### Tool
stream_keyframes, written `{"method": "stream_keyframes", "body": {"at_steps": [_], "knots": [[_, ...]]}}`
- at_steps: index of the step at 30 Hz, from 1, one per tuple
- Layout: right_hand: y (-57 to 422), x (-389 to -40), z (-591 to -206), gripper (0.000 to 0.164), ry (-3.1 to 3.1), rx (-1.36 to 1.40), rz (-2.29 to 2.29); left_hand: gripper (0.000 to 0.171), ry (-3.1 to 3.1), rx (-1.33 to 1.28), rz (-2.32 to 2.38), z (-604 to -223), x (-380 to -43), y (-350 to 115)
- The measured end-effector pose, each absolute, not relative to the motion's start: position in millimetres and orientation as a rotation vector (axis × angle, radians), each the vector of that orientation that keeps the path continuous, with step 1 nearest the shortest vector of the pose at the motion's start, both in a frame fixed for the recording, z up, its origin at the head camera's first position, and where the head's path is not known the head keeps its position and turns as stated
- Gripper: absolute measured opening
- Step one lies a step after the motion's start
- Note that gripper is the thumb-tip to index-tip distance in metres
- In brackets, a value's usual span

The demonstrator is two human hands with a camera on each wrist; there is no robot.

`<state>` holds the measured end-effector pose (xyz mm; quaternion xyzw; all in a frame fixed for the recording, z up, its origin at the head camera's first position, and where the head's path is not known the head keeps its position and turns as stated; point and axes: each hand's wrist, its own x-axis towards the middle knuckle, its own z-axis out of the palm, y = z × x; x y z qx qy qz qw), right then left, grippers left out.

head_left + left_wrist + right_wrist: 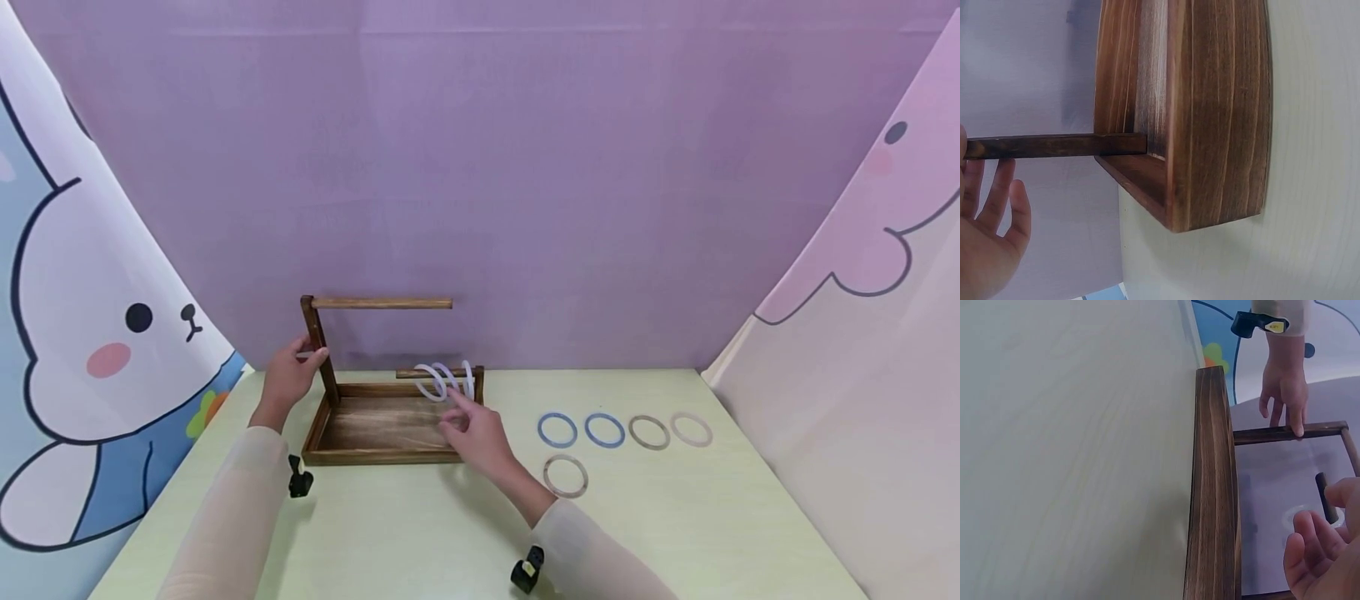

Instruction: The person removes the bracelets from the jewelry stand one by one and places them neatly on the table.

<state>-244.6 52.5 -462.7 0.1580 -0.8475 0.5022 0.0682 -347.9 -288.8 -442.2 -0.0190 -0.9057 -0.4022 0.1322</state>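
- Translucent white rings (468, 381), three in number, hang around the short lower bar (404, 374) of a dark-brown wooden stand (382, 457) on the pale counter (375, 533); the rightmost sits nearest its support.
- Right hand (480, 437): index finger extended to the rings, thumb apart from it; no clear pinch observed.
- Left hand (288, 379): fingers clamped on the stand's upright wooden post (1085, 145), apparently as a brace.
- Long upper wooden bar (382, 303): no rings on it.
- On the counter, right of the stand: two blue rings (557, 446), one grey-brown ring (649, 448), one pale pink ring (692, 444) and, nearer the person, one mottled beige ring (566, 496).
- Step in hand, as judged: seating or spacing rings along the lower bar.
- Next move, as judged, calls for withdrawing the right fingers without dragging a ring off the bar's free end, the post held steady.
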Motion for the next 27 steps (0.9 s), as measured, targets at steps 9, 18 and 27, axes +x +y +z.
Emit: {"method": "stream_keyframes", "body": {"at_steps": [9,18,27], "knots": [[46,-245,-461,0.057,-2.553,0.468,1.535,0.059,-2.636,-0.036,-1.185,-442,-347,-287],[37,-248,-459,0.041,-2.552,0.419,1.469,0.056,-2.624,-0.043,-1.176,-442,-348,-287],[25,-251,-457,0.04,-2.495,0.368,1.52,0.058,-2.628,-0.049,-1.163,-442,-346,-286]]}}
